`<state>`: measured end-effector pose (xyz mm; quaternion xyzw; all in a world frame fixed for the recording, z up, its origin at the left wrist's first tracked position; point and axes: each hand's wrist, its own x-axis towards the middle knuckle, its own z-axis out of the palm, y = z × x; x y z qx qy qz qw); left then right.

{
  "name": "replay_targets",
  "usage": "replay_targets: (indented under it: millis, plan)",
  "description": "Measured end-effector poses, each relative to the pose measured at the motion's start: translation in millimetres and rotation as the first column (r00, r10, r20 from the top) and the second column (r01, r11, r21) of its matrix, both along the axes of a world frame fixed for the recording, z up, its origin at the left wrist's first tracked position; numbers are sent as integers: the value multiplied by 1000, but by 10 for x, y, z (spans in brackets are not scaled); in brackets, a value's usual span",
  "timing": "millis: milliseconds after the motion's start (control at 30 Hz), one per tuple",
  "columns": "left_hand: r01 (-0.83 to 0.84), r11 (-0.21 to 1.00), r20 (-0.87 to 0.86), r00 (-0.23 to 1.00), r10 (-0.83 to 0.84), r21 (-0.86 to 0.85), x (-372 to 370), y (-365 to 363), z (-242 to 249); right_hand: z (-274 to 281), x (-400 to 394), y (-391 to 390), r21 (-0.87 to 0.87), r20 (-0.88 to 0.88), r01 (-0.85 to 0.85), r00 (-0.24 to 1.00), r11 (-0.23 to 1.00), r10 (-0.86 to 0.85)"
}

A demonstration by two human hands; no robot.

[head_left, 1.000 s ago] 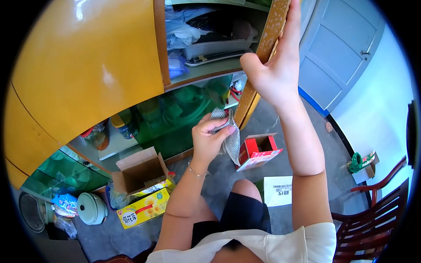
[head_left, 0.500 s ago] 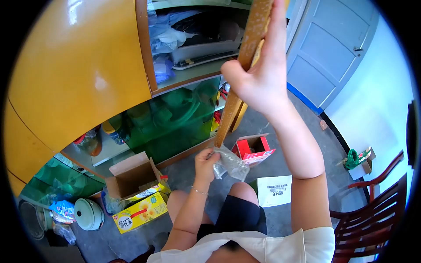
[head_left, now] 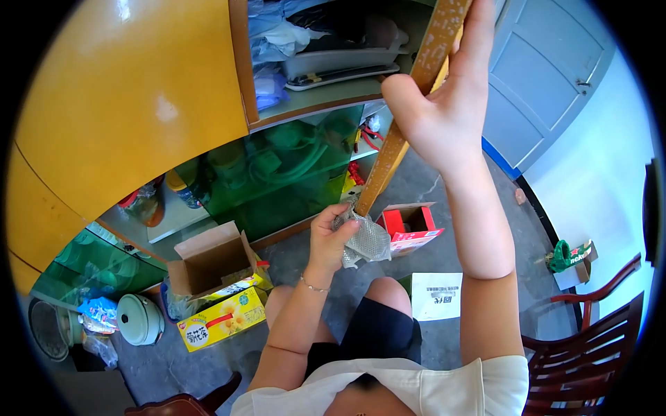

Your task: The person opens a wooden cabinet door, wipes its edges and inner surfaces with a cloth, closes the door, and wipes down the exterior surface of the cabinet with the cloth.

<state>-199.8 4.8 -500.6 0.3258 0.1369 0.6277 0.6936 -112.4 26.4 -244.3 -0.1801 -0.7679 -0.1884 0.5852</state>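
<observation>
My right hand grips the edge of an open wooden cabinet door, thumb on the near face and fingers along the far side. Lower down, my left hand is closed on a grey, waffle-textured cloth. The cloth is bunched around the bottom end of the door, and most of it hangs below the fingers. Behind the door's lower part stands an open red box on the floor.
Cabinet shelves hold bags and a grey tray, above green glass panels. On the floor are an open carton, a yellow box, a lidded pot and a white-topped box. A wooden chair stands at right.
The door edge and both hands appear further right in view, as the whole scene has shifted. The cloth has been gathered up around the door's bottom end, with the left thumb now over it.
</observation>
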Motion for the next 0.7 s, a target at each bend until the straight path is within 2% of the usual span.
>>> replay_targets:
  millis: [67, 200, 300, 367, 500, 567, 600, 667, 700]
  plan:
    - [-12, 1000, 21, 1000, 12, 18, 22, -10, -56, -17, 2, -20, -39, -19, -15, 1000, 999, 14]
    - [20, 999, 48, 999, -22, 25, 25, -22, -6, -64, -5, 26, 42, -10, 131, 991, 991, -131]
    - [39, 999, 95, 995, -42, 32, 27, 20, 17, -57, 38, 94, 92, 35, 158, 986, 983, -162]
    - [24, 1000, 84, 996, -25, 16, 33, 33, -60, -44, 52, 111, 64, 45, 108, 993, 992, -111]
    - [51, 998, 125, 991, -56, 39, 57, 51, -75, -5, -49, -57, -137, -33, -66, 998, 988, 62]
    - [71, 996, 97, 992, -76, 58, 51, 94, -68, -22, -44, -31, -128, -45, -55, 998, 990, 50]
    - [82, 996, 94, 992, -86, 47, 43, 88, -63, -41, -29, 64, -62, -37, -9, 999, 998, 6]
    - [99, 995, 85, 991, -101, 24, 18, 68, -44, -65, -3, 88, -93, -52, -50, 998, 994, 45]
    - [99, 995, 110, 989, -102, 26, 28, 51, -61, -37, -52, -25, -187, -79, -137, 989, 973, 124]
